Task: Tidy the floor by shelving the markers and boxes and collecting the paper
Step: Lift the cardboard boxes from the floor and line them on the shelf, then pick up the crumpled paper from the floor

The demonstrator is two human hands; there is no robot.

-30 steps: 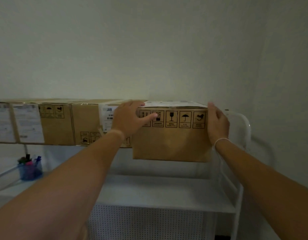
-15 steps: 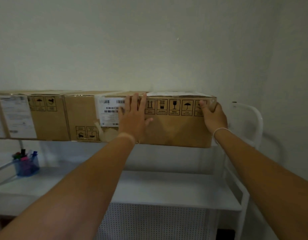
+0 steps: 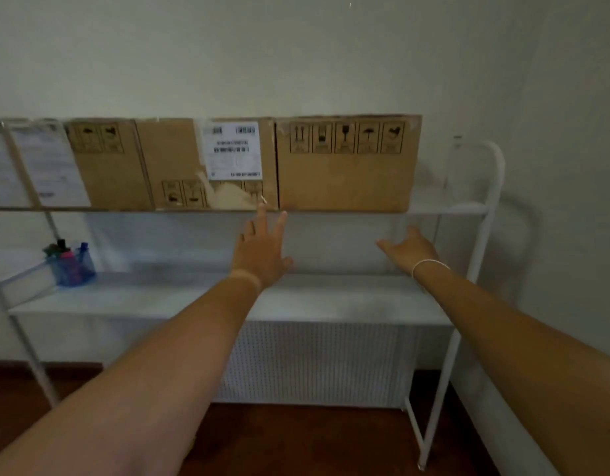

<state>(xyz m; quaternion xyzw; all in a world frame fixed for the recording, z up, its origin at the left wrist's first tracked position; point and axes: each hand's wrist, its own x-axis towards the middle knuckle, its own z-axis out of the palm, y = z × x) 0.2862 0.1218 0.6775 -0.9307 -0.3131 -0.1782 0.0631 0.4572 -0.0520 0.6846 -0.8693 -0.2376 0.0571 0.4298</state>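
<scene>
A row of cardboard boxes stands on the upper shelf [image 3: 447,209] of a white metal rack. The rightmost box [image 3: 344,180] bears handling symbols along its top edge and sits flush against a box with a white barcode label [image 3: 179,166]. My left hand [image 3: 262,250] hangs just below the shelf edge, fingers spread, holding nothing. My right hand [image 3: 408,250] is lower right of the rightmost box, open and empty. A blue cup of markers [image 3: 71,266] stands at the left of the lower shelf [image 3: 200,297]. No paper is visible.
More boxes with white labels [image 3: 49,166] fill the upper shelf to the left. The rack's curved right frame [image 3: 492,187] stands close to the wall. A perforated white panel [image 3: 313,362] sits under the lower shelf above the dark wooden floor [image 3: 296,441].
Both hands have let go of the rightmost box and dropped below the upper shelf. The box now rests fully on the shelf. The view has pulled back and tilted down.
</scene>
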